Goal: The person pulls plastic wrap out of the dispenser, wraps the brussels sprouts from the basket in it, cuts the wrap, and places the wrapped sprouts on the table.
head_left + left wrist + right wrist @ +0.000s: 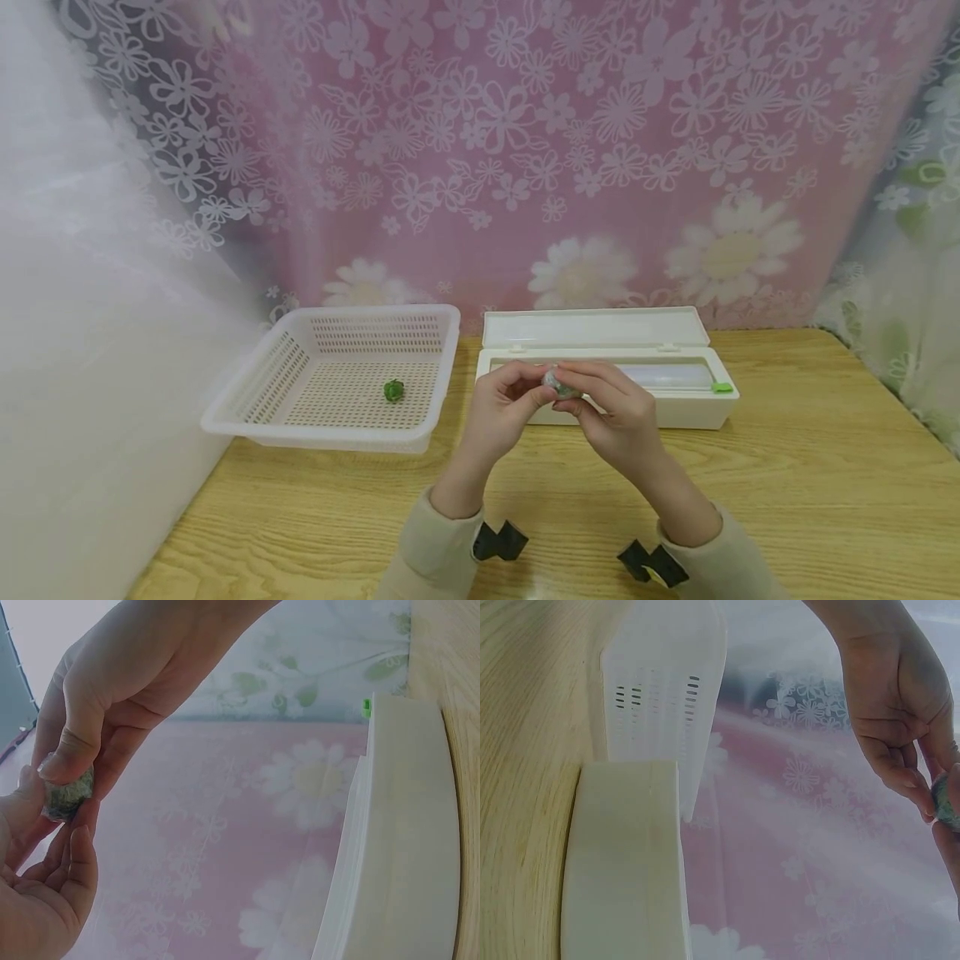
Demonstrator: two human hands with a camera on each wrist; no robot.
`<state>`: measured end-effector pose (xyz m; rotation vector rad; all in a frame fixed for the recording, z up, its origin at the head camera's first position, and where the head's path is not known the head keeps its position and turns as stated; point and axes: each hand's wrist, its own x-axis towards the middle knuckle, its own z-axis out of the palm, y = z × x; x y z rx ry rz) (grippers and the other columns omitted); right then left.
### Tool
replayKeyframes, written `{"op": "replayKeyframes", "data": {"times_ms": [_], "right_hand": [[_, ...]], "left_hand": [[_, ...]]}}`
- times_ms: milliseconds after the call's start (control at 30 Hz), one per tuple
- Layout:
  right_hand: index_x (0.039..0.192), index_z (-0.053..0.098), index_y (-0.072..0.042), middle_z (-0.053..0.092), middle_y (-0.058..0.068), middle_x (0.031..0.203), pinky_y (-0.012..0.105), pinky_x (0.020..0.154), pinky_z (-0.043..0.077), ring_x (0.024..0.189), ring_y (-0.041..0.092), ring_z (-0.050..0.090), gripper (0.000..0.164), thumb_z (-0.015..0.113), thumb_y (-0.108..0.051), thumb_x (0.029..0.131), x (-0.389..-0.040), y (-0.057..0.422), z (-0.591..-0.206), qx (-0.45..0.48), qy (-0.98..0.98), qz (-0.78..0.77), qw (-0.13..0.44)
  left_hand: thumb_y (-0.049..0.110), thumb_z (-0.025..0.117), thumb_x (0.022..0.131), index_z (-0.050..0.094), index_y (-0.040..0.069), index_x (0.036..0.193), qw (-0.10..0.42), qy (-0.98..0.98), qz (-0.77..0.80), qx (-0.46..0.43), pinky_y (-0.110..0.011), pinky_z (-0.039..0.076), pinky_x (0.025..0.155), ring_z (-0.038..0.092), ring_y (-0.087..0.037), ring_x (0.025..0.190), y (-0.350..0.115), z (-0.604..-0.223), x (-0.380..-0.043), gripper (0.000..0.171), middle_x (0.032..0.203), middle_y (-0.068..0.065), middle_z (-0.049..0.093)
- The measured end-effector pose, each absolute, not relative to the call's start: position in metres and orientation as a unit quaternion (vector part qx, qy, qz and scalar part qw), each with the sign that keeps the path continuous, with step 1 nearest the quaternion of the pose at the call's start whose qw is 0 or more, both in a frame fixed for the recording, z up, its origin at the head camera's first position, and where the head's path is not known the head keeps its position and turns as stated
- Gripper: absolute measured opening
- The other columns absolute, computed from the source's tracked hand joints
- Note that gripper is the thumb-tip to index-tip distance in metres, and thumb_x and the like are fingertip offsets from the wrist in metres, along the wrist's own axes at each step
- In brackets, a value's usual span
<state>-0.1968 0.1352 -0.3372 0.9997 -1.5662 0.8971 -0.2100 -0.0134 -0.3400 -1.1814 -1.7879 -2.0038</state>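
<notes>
In the head view, a small green bundle wrapped in clear plastic film [562, 385] is held up between both hands, in front of the white box. My left hand [501, 406] pinches its left side between thumb and fingers. From the right, my right hand [613, 410] grips it with thumb and fingertips. The left wrist view shows crinkled film over the dark green bundle [67, 791], the right hand [124, 697] above it and the left hand [45, 900] below. Fingers cover much of the bundle.
A white plastic wrap box [600, 329] stands behind the hands, lid up, with a film roll [663, 376] inside and a green slider [722, 387] at its right end. Left of it, a white slotted basket [330, 435] contains a small green pepper-like vegetable [393, 390]. A floral curtain [465, 167] hangs behind.
</notes>
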Motion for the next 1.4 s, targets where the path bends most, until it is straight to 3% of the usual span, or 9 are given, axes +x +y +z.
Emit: {"op": "replayKeyframes", "data": {"times_ms": [333,533,667,800,1000,1167,1400], "right_hand": [[0.087,0.065,0.009,0.061,0.019,0.086,0.016,0.072,0.047,0.077,0.026,0.06,0.03,0.06,-0.02,0.085,-0.197,0.1364,-0.335,0.415,-0.65,0.374,0.515],[0.092,0.064,0.009,0.061,0.02,0.091,0.017,0.075,0.047,0.081,0.026,0.06,0.032,0.06,-0.022,0.084,-0.1972,0.1377,-0.3366,0.406,-0.662,0.375,0.506],[0.095,0.062,0.007,0.059,0.02,0.097,0.018,0.078,0.045,0.087,0.027,0.058,0.032,0.059,-0.024,0.086,-0.1959,0.1377,-0.3373,0.41,-0.681,0.358,0.49],[0.098,0.061,0.006,0.058,0.02,0.1,0.019,0.081,0.044,0.09,0.029,0.055,0.032,0.057,-0.024,0.087,-0.196,0.1364,-0.3371,0.422,-0.685,0.343,0.484],[0.088,0.065,0.007,0.06,0.019,0.091,0.021,0.077,0.046,0.081,0.029,0.056,0.028,0.057,-0.019,0.087,-0.1982,0.1355,-0.3364,0.444,-0.655,0.331,0.515],[0.084,0.066,0.008,0.062,0.018,0.086,0.023,0.074,0.047,0.077,0.029,0.057,0.027,0.058,-0.017,0.087,-0.1978,0.1357,-0.3338,0.451,-0.644,0.329,0.524],[0.081,0.065,0.004,0.063,0.014,0.082,0.026,0.069,0.046,0.075,0.027,0.056,0.023,0.057,-0.017,0.087,-0.1973,0.1358,-0.3328,0.448,-0.651,0.324,0.52]], "left_hand": [[0.033,0.059,0.079,0.055,-0.013,0.097,0.098,-0.605,-0.687,-0.39,-0.028,0.05,0.065,0.057,-0.008,0.079,-0.0116,-0.339,-0.2096,0.049,0.092,-0.029,0.056],[0.044,0.059,0.077,0.056,-0.01,0.105,0.047,-0.624,-0.702,-0.341,-0.026,0.05,0.064,0.055,-0.009,0.072,-0.0137,-0.3376,-0.21,0.061,0.087,-0.017,0.058],[0.035,0.06,0.081,0.056,-0.011,0.106,0.017,-0.62,-0.715,-0.323,-0.03,0.051,0.065,0.054,-0.01,0.071,-0.0152,-0.3372,-0.2095,0.053,0.087,-0.011,0.059],[0.022,0.061,0.084,0.058,-0.011,0.104,0.023,-0.621,-0.709,-0.334,-0.029,0.05,0.063,0.056,-0.011,0.071,-0.0153,-0.3376,-0.209,0.039,0.089,-0.017,0.061],[0.025,0.061,0.082,0.058,-0.013,0.103,0.018,-0.612,-0.708,-0.351,-0.033,0.051,0.066,0.058,-0.011,0.075,-0.0142,-0.3367,-0.2078,0.043,0.093,-0.026,0.06],[0.018,0.061,0.083,0.057,-0.015,0.102,0.012,-0.608,-0.709,-0.359,-0.034,0.051,0.068,0.06,-0.011,0.078,-0.0137,-0.3354,-0.2075,0.039,0.094,-0.028,0.059],[0.03,0.063,0.079,0.058,-0.014,0.101,0.013,-0.611,-0.702,-0.366,-0.027,0.051,0.066,0.059,-0.009,0.077,-0.0126,-0.3361,-0.208,0.049,0.094,-0.029,0.059]]}}
